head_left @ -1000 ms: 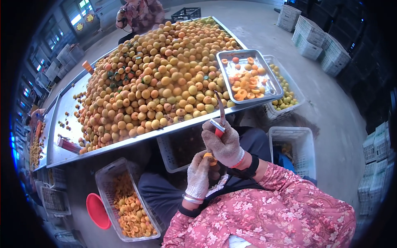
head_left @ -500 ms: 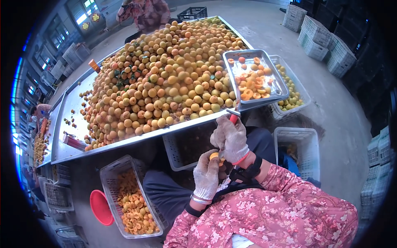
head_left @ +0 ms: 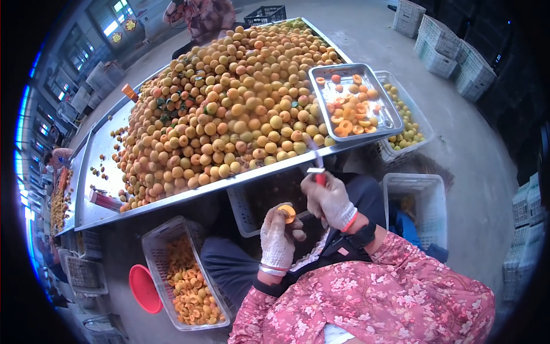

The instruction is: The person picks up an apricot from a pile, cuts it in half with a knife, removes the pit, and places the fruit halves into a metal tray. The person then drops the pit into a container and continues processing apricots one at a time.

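My left hand (head_left: pixel 278 238), in a soiled white glove, pinches a cut orange apricot (head_left: pixel 288 213), its flat flesh face showing. Just right of it and higher, my right hand (head_left: pixel 332 200), also gloved, is closed round a red-handled knife (head_left: pixel 319 179); the blade points up, blurred by motion. Both hands are over my lap, in front of a metal table (head_left: pixel 100 143) heaped with whole apricots (head_left: pixel 223 114). A steel tray (head_left: pixel 391 121) at the table's right end holds cut halves and a few round fruits.
A plastic basket (head_left: pixel 150 252) of cut halves and a red basin (head_left: pixel 140 286) stand lower left. Crates sit under the table, at my right (head_left: pixel 427 209), and behind the tray with greener fruit (head_left: pixel 407 143). Crate stacks (head_left: pixel 435 49) line the right. Co-workers (head_left: pixel 209 17) appear behind and far left.
My hands have moved apart: the left drew slightly left and up with the apricot, whose cut face now shows more; the right shifted right with the knife.
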A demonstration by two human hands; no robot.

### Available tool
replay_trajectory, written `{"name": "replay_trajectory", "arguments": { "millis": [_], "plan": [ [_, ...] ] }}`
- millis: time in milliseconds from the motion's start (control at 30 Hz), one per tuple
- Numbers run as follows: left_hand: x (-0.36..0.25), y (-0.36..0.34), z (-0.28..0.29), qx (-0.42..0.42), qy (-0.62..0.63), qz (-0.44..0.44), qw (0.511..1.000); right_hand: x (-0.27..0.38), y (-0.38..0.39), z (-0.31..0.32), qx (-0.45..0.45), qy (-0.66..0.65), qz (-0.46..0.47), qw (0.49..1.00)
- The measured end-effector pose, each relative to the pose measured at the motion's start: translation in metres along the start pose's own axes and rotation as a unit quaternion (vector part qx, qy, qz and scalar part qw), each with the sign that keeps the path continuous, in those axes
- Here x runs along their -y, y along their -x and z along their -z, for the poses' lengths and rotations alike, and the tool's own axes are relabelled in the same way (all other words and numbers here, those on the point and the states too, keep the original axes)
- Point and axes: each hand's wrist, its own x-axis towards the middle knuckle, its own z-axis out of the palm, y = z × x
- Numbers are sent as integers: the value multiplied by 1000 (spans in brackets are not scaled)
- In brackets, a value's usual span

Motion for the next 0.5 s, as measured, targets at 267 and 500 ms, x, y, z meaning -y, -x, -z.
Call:
{"name": "replay_trajectory", "arguments": {
  "millis": [267, 500],
  "plan": [
    [5, -5, -6, -34, -112, -40, 992, -37, -1, 8, 100, 277, 92, 951],
    [14, -15, 5, 5, -99, -1, 995, -32, -7, 6, 46, 351, 84, 932]
  ]
}}
